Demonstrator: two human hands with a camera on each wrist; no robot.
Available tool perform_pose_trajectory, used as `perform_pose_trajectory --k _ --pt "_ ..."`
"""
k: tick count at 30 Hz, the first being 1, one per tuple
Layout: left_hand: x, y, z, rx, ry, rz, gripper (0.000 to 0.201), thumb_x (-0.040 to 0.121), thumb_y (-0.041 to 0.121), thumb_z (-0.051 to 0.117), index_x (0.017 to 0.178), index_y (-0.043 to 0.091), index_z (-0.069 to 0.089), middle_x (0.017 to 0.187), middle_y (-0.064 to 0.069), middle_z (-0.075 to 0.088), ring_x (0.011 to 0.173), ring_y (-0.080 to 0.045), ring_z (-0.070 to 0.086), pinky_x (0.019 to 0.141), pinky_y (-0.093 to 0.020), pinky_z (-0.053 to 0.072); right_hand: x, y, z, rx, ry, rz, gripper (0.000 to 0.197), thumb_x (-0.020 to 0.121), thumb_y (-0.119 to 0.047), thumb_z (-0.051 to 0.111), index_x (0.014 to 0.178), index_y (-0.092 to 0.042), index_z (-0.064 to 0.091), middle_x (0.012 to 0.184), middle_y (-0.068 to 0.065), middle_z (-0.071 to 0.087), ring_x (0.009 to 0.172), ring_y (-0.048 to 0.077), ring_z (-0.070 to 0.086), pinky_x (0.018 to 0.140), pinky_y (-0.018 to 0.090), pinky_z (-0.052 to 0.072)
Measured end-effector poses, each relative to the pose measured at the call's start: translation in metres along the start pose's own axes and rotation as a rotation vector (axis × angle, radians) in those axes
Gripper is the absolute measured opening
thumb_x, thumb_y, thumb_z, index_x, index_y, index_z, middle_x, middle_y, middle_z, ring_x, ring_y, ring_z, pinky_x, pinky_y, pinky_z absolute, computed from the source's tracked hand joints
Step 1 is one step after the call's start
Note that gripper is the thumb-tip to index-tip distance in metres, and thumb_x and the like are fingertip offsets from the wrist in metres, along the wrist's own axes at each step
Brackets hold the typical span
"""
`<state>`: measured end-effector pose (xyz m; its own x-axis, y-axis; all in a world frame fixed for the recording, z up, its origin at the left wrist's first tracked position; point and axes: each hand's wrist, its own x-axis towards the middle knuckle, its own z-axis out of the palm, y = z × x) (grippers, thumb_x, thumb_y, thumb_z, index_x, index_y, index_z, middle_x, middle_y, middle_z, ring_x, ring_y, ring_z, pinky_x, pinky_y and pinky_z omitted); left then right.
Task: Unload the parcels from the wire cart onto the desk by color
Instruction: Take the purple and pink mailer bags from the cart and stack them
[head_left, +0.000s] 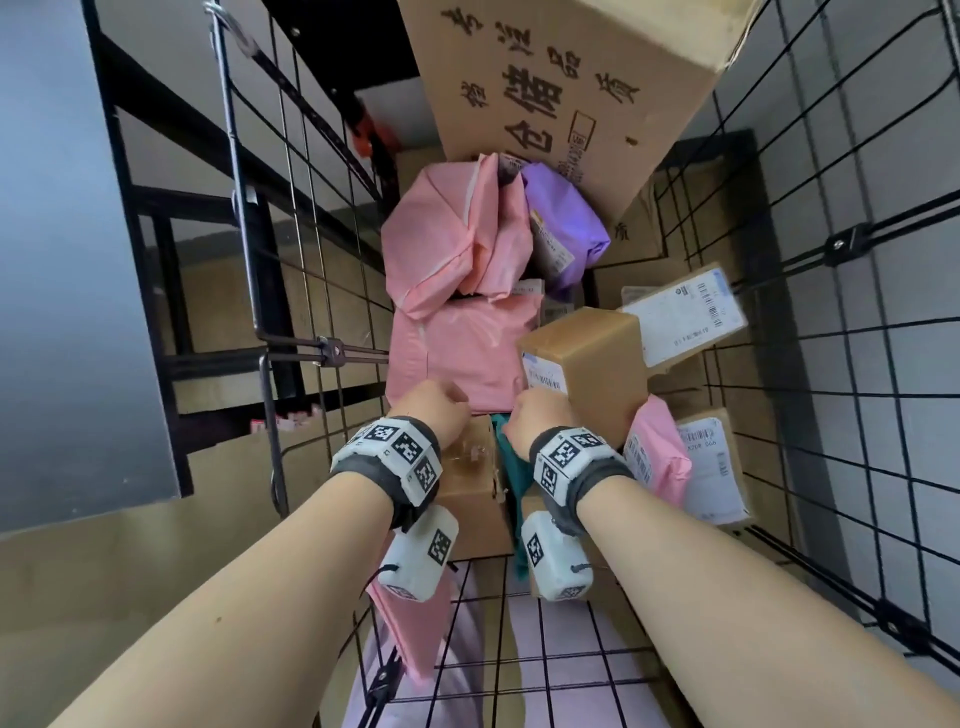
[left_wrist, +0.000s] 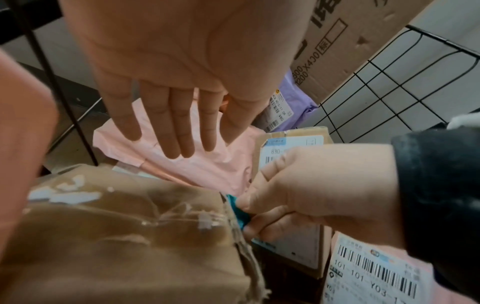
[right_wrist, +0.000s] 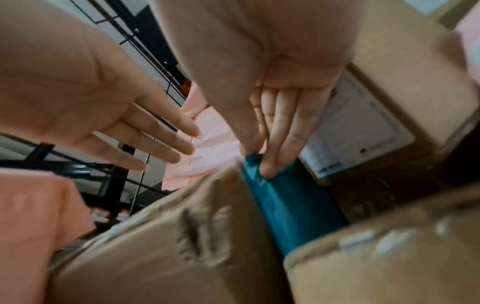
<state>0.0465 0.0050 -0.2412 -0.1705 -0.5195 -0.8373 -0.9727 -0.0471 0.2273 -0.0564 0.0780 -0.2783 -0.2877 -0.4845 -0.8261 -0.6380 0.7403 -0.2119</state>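
Note:
A teal parcel (head_left: 511, 467) is wedged upright between two brown boxes inside the wire cart (head_left: 831, 364). My right hand (head_left: 540, 421) pinches its top edge, thumb and fingers (right_wrist: 267, 164) closed on the teal parcel's plastic (right_wrist: 291, 201). My left hand (head_left: 441, 410) is just to the left with straight fingers (left_wrist: 179, 144) spread over a flat pink mailer (head_left: 467, 353); whether they touch it is unclear. Below the left wrist lies a taped brown box (left_wrist: 116, 236). The teal parcel's lower part is hidden.
Farther in lie a pink bundle (head_left: 447, 244) and a purple parcel (head_left: 566, 228) under a big printed carton (head_left: 571, 93). A labelled brown box (head_left: 592, 364) stands right of my hands, with a pink parcel (head_left: 660, 452) and more boxes beyond. Wire walls close in all round.

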Motion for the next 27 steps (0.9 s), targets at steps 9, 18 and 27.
perform_pose_trajectory --k 9,18,27 --pt "-0.034 0.029 -0.038 -0.019 0.068 0.167 0.031 0.088 0.012 0.049 0.117 0.018 0.06 0.115 -0.007 0.064 0.1 -0.025 0.061 0.081 -0.028 0.05 -0.055 0.003 -0.089 0.517 0.054 -0.145 0.036 0.096 -0.018 0.047 0.061 -0.015 0.04 0.066 0.003 0.042 0.079 0.021 0.045 0.076 0.033 0.039" --pt "-0.093 0.068 -0.092 -0.315 0.153 0.454 0.08 0.076 0.002 0.064 0.144 0.025 0.029 0.135 0.004 0.047 0.119 -0.016 0.05 0.099 -0.031 0.045 -0.145 -0.002 -0.183 1.136 0.292 -0.155 0.029 0.101 -0.01 0.036 0.073 -0.011 0.045 0.078 0.023 0.052 0.062 0.019 0.05 0.056 0.023 0.047" --pt "-0.15 0.093 -0.138 -0.733 -0.013 0.592 0.087 0.052 0.004 0.088 0.128 0.015 0.047 0.127 -0.008 0.059 0.116 -0.023 0.057 0.095 -0.03 0.047 -0.206 -0.01 -0.232 1.256 0.424 -0.263 0.02 0.101 -0.013 0.039 0.085 -0.012 0.051 0.079 0.007 0.055 0.067 0.015 0.054 0.057 0.027 0.043"
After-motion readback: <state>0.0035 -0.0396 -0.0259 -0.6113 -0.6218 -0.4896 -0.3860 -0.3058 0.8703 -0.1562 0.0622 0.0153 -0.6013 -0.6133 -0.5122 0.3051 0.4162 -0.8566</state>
